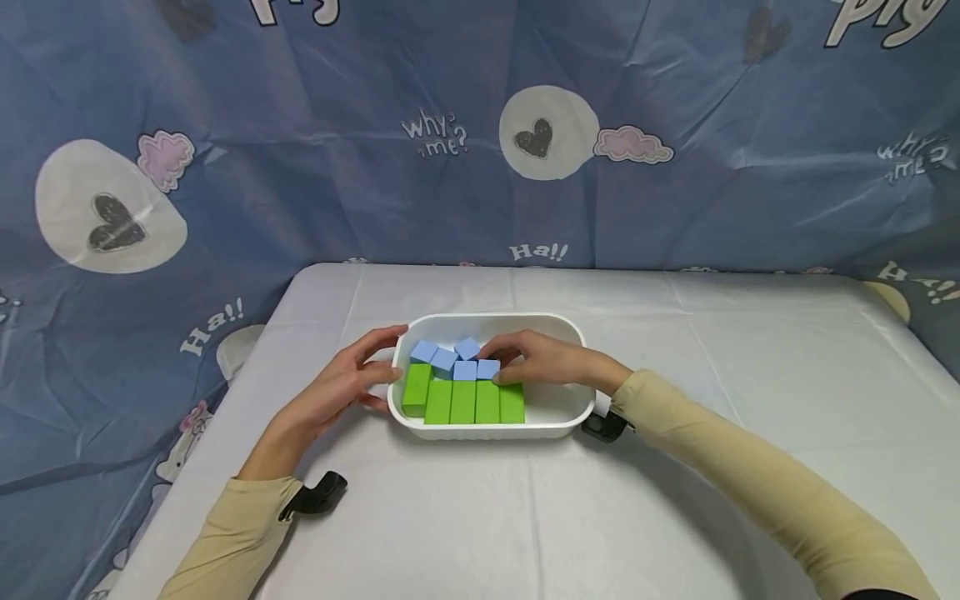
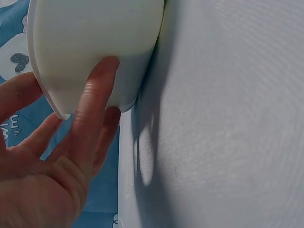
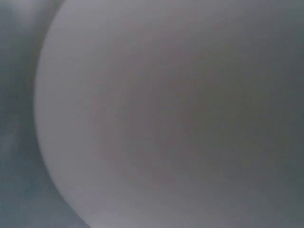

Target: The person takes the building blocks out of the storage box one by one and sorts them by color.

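A white oval tub (image 1: 555, 431) holds a row of upright green blocks (image 1: 462, 402) along its near side. Behind them lie several smaller blue blocks (image 1: 443, 359), some askew. My left hand (image 1: 341, 383) is at the tub's left end; in the left wrist view its fairly straight, spread fingers (image 2: 97, 102) touch the outer wall. Reaching over the right end, my right hand (image 1: 543, 358) pinches the rightmost blue block (image 1: 488, 369) between thumb and fingers, behind the green row. The far side of that block is partly hidden by the fingers.
The tub stands on a table with a white cloth (image 1: 450, 517). A blue printed curtain (image 1: 375, 192) hangs behind it. Black wrist cameras (image 1: 318, 493) sit at both cuffs. Only a blurred pale surface (image 3: 142, 114) fills most of the right wrist view.
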Motion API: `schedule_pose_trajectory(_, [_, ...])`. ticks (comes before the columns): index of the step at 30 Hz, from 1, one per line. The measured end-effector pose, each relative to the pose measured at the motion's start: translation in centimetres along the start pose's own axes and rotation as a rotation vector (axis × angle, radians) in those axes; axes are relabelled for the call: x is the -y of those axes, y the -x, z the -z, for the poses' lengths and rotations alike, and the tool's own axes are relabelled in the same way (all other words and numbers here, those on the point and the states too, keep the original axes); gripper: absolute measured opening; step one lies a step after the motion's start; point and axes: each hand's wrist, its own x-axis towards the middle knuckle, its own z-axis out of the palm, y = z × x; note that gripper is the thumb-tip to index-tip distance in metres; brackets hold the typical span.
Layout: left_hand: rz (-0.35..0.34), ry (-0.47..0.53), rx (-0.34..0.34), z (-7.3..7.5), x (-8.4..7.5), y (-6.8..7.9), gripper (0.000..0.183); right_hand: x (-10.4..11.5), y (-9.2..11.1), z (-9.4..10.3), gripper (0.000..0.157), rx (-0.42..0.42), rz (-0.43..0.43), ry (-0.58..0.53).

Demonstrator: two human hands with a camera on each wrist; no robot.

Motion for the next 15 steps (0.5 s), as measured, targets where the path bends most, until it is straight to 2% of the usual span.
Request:
schedule_pose_trajectory(7, [0.014, 0.007, -0.013, -0.09, -0.12, 0.1, 0.063, 0.07, 0.11, 0.06, 0.044, 0.03, -0.06, -0.022])
schedule_pose_trajectory(15, [0.014, -0.001, -0.009, -0.08, -0.11, 0.12, 0.063, -0.22, 0.16, 0.04, 0.043, 0.026, -0.048, -0.015])
